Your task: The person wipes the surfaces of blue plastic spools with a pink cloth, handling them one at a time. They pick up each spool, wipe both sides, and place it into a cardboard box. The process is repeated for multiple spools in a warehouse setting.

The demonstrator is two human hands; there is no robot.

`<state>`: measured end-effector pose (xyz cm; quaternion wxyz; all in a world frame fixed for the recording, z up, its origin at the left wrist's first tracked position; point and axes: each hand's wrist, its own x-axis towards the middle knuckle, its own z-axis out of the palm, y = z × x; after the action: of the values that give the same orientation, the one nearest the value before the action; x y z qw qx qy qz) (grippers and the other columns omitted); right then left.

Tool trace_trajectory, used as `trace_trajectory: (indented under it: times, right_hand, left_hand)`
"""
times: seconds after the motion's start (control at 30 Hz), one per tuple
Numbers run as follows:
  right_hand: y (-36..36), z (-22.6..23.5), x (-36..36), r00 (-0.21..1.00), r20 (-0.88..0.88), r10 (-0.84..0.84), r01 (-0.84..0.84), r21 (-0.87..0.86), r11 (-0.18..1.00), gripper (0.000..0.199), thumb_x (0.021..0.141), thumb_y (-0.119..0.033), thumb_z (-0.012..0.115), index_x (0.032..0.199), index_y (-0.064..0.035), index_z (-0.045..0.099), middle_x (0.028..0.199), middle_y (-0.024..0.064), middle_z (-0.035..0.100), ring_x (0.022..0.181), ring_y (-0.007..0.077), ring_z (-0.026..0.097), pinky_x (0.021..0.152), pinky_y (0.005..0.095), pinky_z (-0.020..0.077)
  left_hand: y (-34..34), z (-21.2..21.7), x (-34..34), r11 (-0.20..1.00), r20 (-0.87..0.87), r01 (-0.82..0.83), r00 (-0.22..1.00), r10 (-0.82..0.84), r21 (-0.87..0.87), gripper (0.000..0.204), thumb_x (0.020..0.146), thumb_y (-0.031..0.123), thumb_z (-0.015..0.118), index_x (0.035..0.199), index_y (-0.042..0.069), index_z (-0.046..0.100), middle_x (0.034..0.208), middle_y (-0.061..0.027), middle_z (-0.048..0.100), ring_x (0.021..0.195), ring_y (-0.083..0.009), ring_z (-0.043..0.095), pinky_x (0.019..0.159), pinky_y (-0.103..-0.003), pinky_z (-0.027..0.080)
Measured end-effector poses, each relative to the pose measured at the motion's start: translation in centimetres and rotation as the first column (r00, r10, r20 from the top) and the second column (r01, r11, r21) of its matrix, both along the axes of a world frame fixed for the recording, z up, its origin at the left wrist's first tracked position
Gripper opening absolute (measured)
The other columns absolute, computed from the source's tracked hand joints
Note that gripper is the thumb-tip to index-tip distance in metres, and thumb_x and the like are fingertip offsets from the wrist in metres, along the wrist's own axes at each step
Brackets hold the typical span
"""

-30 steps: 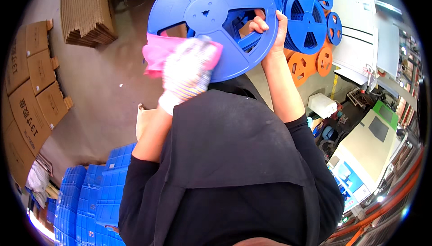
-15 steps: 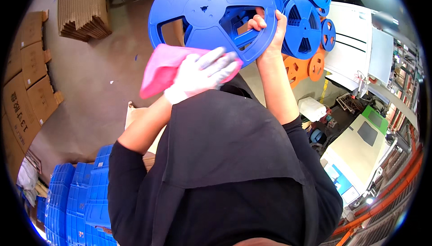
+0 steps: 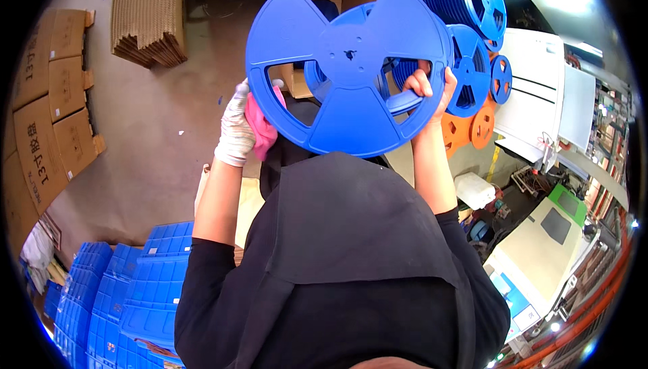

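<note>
Gripping the blue reel [image 3: 358,116] by its rim, bare right hand [image 3: 443,104] hooks through a window, likely keeping the face unobstructed. Gloved left hand [image 3: 235,129] bunches pink cloth [image 3: 260,126] at the opposite rim. Reel's before the torso [image 3: 371,234]; stacked blue reels [image 3: 486,4], orange reels [image 3: 481,126] beyond right.

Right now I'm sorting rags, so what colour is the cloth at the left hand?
The cloth is pink, shown in the head view.
</note>
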<state>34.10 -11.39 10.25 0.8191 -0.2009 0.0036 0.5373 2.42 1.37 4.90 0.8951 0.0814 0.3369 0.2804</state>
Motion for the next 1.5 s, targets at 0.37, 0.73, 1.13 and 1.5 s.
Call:
trace_trajectory:
  times: [0.37,0.73,1.13,1.5]
  right_hand:
    - [-1.1,0.8,-0.6,0.928,0.320,0.193,-0.014,-0.485,0.874,0.058,0.095,-0.054,0.044,0.125,-0.0039,0.052,0.118,0.0170,0.061,0.071,0.0120,0.056,0.056,0.0221,0.0450]
    - [-11.7,-1.3,-1.1,0.650,0.295,0.700,0.148,-0.953,0.264,0.045,0.083,-0.034,0.071,0.105,0.0024,0.059,0.087,0.0062,0.060,0.068,0.0094,0.056,0.056,0.0229,0.0480]
    - [-16.7,0.7,-1.1,0.809,0.550,0.207,0.377,-0.756,0.534,0.035,0.097,-0.036,0.046,0.094,-0.0018,0.055,0.071,0.0155,0.064,0.052,0.0146,0.056,0.048,0.0244,0.0434]
    - [-12.7,2.0,0.7,0.922,0.264,-0.284,0.366,-0.354,0.861,0.041,0.096,-0.041,0.040,0.088,-0.0027,0.054,0.132,0.0232,0.048,0.051,0.0094,0.043,0.045,0.0209,0.0365]
  left_hand:
    - [1.6,0.1,-2.5,0.904,-0.312,0.169,0.949,-0.042,0.393,0.048,0.085,0.019,0.061,0.126,-0.003,0.051,0.102,-0.0110,0.064,0.094,-0.0178,0.060,0.088,-0.030,0.048]
    - [5.4,-1.7,2.4,0.740,-0.605,0.437,0.795,-0.051,0.512,0.034,0.094,0.006,0.049,0.127,-0.003,0.049,0.105,-0.0121,0.063,0.092,-0.0158,0.060,0.084,-0.028,0.049]
    - [3.0,-9.8,16.5,0.753,-0.492,0.509,0.823,-0.284,0.417,0.060,0.088,0.009,0.062,0.139,-0.006,0.034,0.128,-0.0186,0.053,0.116,-0.0247,0.053,0.101,-0.033,0.041]
    - [-7.6,-14.0,-1.1,0.603,-0.382,0.793,0.534,-0.754,-0.081,0.039,0.084,0.008,0.068,0.122,0.002,0.058,0.106,-0.0016,0.063,0.096,-0.0120,0.059,0.086,-0.027,0.048]
